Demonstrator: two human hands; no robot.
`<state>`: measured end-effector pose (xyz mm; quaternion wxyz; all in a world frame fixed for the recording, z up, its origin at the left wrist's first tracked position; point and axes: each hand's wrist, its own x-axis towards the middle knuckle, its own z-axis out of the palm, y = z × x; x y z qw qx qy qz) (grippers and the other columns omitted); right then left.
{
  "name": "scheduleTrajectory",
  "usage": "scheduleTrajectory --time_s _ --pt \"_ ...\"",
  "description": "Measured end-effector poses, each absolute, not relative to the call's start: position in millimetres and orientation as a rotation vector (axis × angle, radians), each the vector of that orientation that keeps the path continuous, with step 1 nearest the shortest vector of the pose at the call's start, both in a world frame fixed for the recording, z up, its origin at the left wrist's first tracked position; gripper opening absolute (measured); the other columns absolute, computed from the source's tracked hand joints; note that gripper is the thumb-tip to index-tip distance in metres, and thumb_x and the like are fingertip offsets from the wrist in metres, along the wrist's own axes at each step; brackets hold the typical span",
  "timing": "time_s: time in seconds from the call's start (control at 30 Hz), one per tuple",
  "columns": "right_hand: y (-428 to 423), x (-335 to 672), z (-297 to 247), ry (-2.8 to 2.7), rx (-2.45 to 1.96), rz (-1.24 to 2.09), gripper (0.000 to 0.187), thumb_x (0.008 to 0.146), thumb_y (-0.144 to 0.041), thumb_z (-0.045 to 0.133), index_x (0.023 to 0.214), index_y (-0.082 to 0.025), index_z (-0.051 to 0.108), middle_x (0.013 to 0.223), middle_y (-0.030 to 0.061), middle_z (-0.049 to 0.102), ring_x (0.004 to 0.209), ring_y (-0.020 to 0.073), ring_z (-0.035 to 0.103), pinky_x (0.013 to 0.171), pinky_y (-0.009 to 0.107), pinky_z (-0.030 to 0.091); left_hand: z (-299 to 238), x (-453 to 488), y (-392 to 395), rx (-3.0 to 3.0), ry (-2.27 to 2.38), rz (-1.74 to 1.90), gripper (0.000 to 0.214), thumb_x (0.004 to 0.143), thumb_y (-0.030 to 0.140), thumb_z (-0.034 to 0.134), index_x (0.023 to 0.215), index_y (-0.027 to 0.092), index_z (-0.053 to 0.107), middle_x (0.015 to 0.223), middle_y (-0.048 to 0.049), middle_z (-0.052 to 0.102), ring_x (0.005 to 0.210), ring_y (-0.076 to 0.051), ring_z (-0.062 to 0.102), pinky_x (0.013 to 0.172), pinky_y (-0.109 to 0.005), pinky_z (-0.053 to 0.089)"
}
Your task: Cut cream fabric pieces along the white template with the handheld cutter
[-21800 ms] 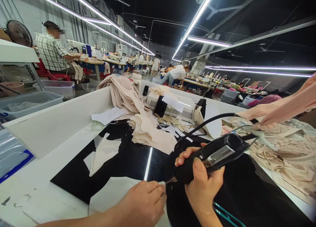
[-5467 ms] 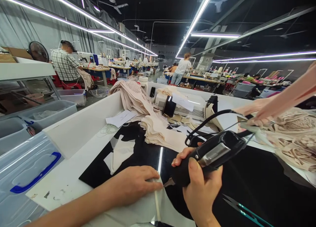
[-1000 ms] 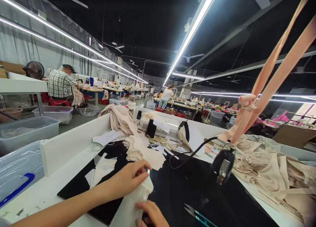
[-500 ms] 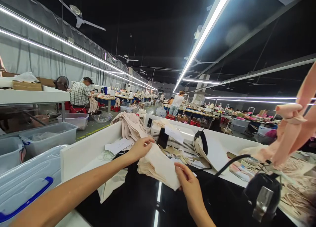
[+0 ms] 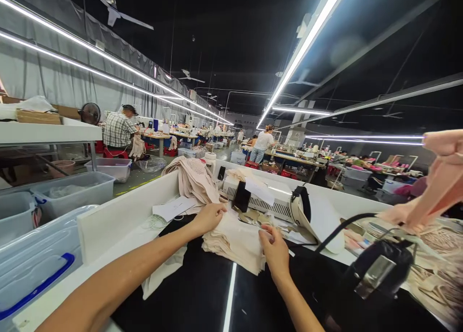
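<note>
Pinching the far left edge of the beige fabric piece (image 5: 237, 235), the left hand (image 5: 210, 218) is closed on the cloth; the right hand (image 5: 277, 251) has its fingertips on the right edge – whether it grips or only presses, I cannot tell. Half a second ago the piece was held up between both hands; now it lies flat on top of the stack (image 5: 231, 255) on the black mat (image 5: 202, 303). Its long axis runs away from the person, toward the white machine (image 5: 269, 204). At left, the grey bin (image 5: 77, 197) holds crumpled clear plastic – the lidded bin (image 5: 32, 269) with the blue handle hides its contents
</note>
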<state>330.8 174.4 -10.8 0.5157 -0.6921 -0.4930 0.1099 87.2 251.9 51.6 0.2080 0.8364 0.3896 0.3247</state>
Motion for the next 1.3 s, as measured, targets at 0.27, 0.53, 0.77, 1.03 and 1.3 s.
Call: scheduleTrajectory --time_s 0.27,0.53,0.77,1.03,1.3 --pt "160 326 -25 -1.482 -1.682 0.04 0.031 0.097 -0.038 0.069 0.122 -0.019 0.067 0.132 0.009 0.065 0.124 0.0284 0.061 0.108 0.056 0.048 44 78 252 2.325 1.168 0.752 0.029 0.104 0.035 0.065 0.126 0.016 0.064 0.126 -0.0099 0.066 0.107 -0.024 0.068 0.093 -0.045 0.059" --pt "112 292 -11 -1.624 -1.517 0.081 0.027 0.094 -0.029 0.057 0.116 -0.024 0.072 0.123 0.0088 0.07 0.121 0.029 0.061 0.109 0.049 0.044 60 -22 225 2.366 1.381 0.518 0.027 0.103 0.041 0.065 0.108 0.015 0.067 0.107 -0.0063 0.068 0.095 -0.021 0.066 0.087 -0.041 0.056" --pt "82 270 -5 -1.657 -1.428 0.211 0.023 0.091 -0.031 0.056 0.103 -0.027 0.076 0.115 0.0085 0.072 0.112 0.029 0.065 0.103 0.045 0.048 29 -85 192 2.344 1.492 0.297 0.027 0.096 0.04 0.072 0.087 0.015 0.066 0.086 -0.0023 0.065 0.08 -0.019 0.063 0.079 -0.036 0.053" --pt "67 259 -5 -1.659 -1.337 0.492 0.025 0.084 -0.049 0.066 0.092 -0.03 0.079 0.109 0.01 0.074 0.109 0.0344 0.066 0.101 0.049 0.049 22 -77 181 2.265 1.448 0.473 0.027 0.104 0.036 0.066 0.12 0.015 0.066 0.118 -0.0084 0.068 0.102 -0.023 0.068 0.089 -0.043 0.059" --pt "62 223 -6 -1.462 -1.301 0.877 0.044 0.068 -0.067 0.081 0.089 -0.028 0.082 0.097 0.0074 0.079 0.097 0.0309 0.072 0.089 0.039 0.056 52 -66 155 2.164 1.133 0.757 0.018 0.102 0.033 0.053 0.095 0.018 0.059 0.086 0.0005 0.06 0.081 -0.017 0.06 0.078 -0.03 0.05"
